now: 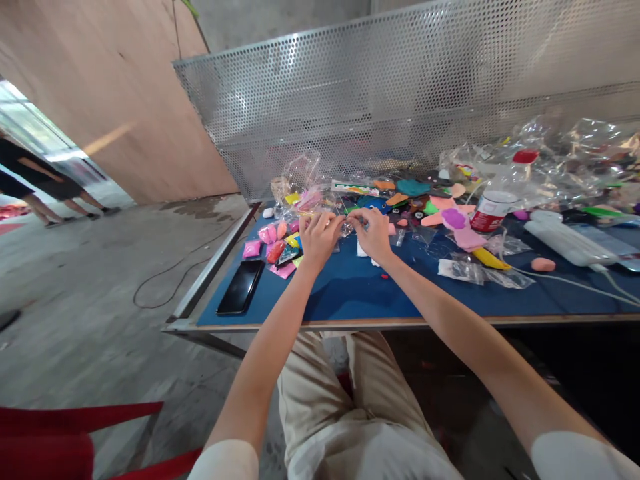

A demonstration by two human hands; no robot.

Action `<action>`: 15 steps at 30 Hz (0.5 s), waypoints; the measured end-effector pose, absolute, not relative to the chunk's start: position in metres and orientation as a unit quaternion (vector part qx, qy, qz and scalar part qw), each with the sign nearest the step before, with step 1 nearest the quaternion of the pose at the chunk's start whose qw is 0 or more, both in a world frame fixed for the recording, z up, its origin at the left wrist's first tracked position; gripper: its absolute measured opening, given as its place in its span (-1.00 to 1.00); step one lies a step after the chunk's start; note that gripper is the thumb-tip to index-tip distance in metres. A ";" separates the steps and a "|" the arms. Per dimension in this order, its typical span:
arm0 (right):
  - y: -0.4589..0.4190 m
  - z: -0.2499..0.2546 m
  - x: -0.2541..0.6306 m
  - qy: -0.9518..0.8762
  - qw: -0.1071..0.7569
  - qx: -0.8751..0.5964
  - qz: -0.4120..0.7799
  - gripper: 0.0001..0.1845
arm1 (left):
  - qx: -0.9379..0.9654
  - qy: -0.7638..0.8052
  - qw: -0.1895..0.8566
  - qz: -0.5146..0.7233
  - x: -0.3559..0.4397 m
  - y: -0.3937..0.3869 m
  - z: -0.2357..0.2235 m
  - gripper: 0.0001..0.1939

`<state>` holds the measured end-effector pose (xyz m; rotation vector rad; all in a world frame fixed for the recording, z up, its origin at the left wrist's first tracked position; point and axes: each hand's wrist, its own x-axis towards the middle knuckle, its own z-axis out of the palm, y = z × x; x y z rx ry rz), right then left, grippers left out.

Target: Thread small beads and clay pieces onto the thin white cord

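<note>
My left hand [319, 241] and my right hand [373, 235] meet over the blue table top [360, 293], fingertips pinched close together. Something thin and clear seems to be between them, too small to make out. Beside my left hand lie several small bags of coloured modelling clay, among them a pink packet [251, 249] and a red packet [275, 251]. A small red piece [385, 276] rests below my right hand. Beyond the right fingers are flat coloured clay shapes, such as a purple flower-like piece [455, 219] and a teal piece [413, 187].
A black phone [241, 288] lies at the table's left edge. Rightward stand a red-and-white labelled container [493, 210], a white device with a cable [570, 241] and crumpled clear bags [550, 173]. A perforated metal panel [320, 100] backs the table. People [45, 177] stand far left.
</note>
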<state>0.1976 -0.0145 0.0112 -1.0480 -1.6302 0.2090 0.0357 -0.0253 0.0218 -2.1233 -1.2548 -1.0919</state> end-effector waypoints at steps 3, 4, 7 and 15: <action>-0.014 0.012 0.202 -0.709 0.546 -0.438 0.089 -0.63 | -0.772 -0.453 0.209 -0.392 0.039 -0.024 0.021 -0.63; -0.014 0.012 0.203 -0.712 0.546 -0.434 0.084 -0.64 | -0.773 -0.454 0.203 -0.393 0.040 -0.023 0.020 -0.61; -0.014 0.012 0.206 -0.712 0.559 -0.422 0.059 -0.67 | -0.772 -0.461 0.188 -0.396 0.042 -0.019 0.014 -0.59; -0.006 0.013 0.207 -0.705 0.556 -0.401 0.178 -0.69 | -0.770 -0.475 0.204 -0.375 0.043 -0.015 0.008 -0.51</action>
